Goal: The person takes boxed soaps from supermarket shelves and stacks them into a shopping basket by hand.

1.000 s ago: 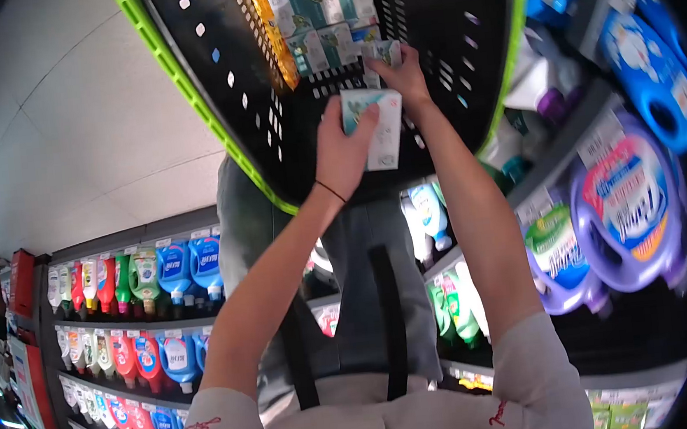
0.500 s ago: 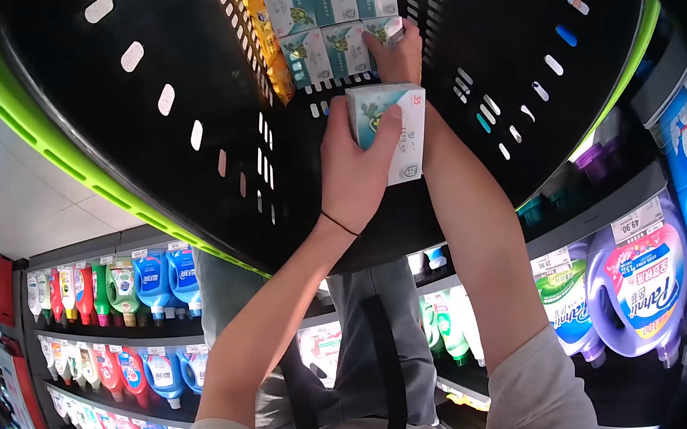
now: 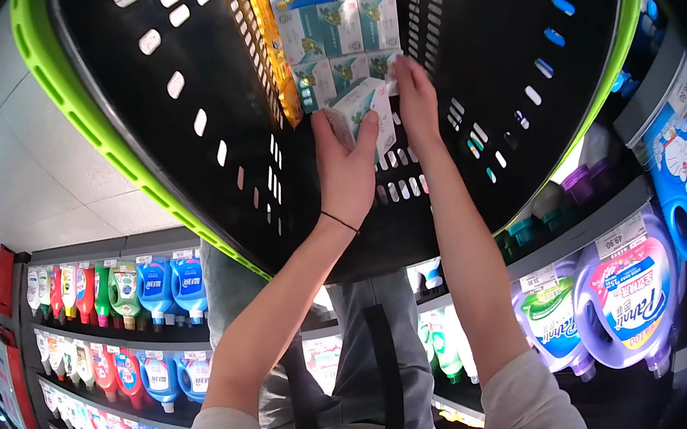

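My left hand [image 3: 347, 169] grips a small white-and-green printed carton [image 3: 384, 134], thumb on its near face and fingers round the left side. The carton is tilted and overlaps the near row of similar cartons [image 3: 342, 28], which lie packed in rows inside a black basket [image 3: 354, 242]. Beside the right end of that near row is my right hand [image 3: 420, 108], its fingers stretched out along the side of the end carton. Whether the held carton touches the row cannot be made out.
A yellow packet [image 3: 268, 48] lies along the left of the rows. The basket has slotted walls and a bright green rim [image 3: 97, 147]. Shelves of detergent bottles [image 3: 152, 287] stand at lower left, with large purple-handled bottles [image 3: 628, 294] at right.
My left hand has moved the carton forward to the near row and tilted it. My right hand has shifted from gripping the end carton to lying alongside it. The view has shifted slightly.
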Action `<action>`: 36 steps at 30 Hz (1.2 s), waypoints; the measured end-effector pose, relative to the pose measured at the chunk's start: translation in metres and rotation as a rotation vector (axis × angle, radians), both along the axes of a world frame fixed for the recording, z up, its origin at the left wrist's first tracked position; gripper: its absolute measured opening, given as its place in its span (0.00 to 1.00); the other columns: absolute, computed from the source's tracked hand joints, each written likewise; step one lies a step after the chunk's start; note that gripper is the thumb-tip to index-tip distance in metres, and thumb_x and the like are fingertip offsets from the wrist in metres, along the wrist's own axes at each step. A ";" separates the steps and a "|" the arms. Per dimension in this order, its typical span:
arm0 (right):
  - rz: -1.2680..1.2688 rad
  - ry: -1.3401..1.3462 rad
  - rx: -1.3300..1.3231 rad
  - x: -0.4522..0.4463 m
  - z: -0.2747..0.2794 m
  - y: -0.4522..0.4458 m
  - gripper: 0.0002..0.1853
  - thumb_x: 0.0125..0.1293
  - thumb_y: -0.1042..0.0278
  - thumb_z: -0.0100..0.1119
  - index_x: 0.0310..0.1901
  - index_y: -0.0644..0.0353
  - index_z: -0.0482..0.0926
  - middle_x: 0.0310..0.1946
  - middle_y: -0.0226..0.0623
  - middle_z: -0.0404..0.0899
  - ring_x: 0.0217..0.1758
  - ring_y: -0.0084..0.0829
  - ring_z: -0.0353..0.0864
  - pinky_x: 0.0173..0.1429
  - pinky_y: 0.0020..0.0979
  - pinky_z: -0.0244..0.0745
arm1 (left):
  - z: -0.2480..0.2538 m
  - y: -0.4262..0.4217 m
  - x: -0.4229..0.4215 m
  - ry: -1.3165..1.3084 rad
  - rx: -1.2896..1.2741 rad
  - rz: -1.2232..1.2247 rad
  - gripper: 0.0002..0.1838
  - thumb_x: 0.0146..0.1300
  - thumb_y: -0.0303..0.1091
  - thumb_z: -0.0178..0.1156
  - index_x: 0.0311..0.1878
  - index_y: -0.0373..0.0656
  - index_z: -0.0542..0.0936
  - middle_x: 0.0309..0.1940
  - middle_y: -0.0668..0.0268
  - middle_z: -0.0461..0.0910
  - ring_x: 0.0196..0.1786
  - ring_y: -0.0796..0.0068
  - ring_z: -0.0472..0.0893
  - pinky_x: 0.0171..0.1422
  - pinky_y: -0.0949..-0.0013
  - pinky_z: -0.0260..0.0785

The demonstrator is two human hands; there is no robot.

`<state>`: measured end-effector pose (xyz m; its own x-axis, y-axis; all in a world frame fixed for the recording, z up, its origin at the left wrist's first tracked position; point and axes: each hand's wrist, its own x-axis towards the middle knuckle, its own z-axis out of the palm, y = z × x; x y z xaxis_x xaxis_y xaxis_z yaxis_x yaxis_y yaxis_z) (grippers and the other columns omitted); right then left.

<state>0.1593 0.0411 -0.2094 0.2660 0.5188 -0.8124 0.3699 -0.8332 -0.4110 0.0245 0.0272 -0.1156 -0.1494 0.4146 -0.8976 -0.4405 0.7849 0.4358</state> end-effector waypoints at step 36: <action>0.577 0.175 0.375 -0.079 -0.094 0.085 0.24 0.67 0.60 0.56 0.63 0.56 0.70 0.52 0.42 0.76 0.47 0.29 0.78 0.50 0.29 0.71 | 0.010 0.030 -0.026 0.150 0.071 0.046 0.22 0.65 0.27 0.51 0.61 0.38 0.61 0.57 0.51 0.66 0.55 0.62 0.72 0.56 0.63 0.68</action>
<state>0.0808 0.1258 -0.3035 -0.2537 0.7907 -0.5572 0.6123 -0.3146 -0.7253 -0.0010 0.0576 -0.1061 -0.2995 0.4654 -0.8329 -0.4014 0.7305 0.5525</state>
